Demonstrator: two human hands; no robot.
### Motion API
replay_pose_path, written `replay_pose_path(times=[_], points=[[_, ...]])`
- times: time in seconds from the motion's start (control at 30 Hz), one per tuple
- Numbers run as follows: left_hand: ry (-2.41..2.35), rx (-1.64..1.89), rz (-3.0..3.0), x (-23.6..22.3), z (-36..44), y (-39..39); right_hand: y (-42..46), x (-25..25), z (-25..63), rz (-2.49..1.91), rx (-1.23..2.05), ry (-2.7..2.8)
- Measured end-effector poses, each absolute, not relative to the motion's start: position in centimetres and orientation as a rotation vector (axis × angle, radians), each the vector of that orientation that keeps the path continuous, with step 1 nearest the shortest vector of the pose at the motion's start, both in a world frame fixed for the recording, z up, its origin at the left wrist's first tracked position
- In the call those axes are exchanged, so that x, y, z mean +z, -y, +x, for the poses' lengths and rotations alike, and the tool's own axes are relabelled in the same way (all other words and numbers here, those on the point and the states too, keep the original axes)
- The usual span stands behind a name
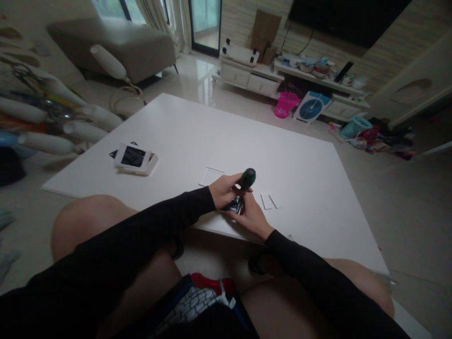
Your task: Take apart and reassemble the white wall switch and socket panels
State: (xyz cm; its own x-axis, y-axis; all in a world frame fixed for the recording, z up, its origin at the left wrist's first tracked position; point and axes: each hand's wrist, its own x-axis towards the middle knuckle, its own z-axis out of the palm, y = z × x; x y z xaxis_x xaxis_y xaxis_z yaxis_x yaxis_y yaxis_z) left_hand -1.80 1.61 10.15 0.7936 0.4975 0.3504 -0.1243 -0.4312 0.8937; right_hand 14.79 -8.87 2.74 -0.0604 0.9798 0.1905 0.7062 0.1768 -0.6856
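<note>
Near the front edge of the white table [300,165], both my hands are close together over a small dark part [235,204] with a glossy face. My left hand [223,192] is closed around a screwdriver [248,177] with a dark green handle, which stands roughly upright; its tip is hidden. The dark part is gripped at its right side by my right hand [253,215], thumb along its near edge. Just beyond my left hand lies a white rectangular cover [211,176]. Two small white flat pieces [271,201] rest to the right of my hands.
On the table's left, a white panel with a dark window [133,156] sits on a white box [150,167]. White rounded posts [45,141] stand beyond the left edge. Across the room are a TV cabinet [247,77], pink basket [285,104] and blue-white fan [312,107].
</note>
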Motion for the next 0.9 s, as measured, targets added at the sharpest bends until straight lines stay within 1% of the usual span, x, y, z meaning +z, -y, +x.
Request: replay_pose_path(times=[0.23, 0.33, 0.63, 0.9], points=[[-0.413, 0.849, 2.012, 9.12, -1.04, -1.47, 8.93, 2.52, 14.76, -1.631, 0.566, 1.798], [-0.4, 0.899, 2.009, 9.09, -0.89, -1.58, 8.89, 2.46, 14.81, -1.628, 0.567, 1.806], [-0.403, 0.844, 1.84, 9.76, -1.3, -1.91, 9.0, 2.56, 14.82, -1.623, 0.56, 1.817], [-0.276, 0.736, 1.798, 9.78, -1.59, -2.13, 8.93, 2.72, 14.86, -1.609, 0.573, 1.828]])
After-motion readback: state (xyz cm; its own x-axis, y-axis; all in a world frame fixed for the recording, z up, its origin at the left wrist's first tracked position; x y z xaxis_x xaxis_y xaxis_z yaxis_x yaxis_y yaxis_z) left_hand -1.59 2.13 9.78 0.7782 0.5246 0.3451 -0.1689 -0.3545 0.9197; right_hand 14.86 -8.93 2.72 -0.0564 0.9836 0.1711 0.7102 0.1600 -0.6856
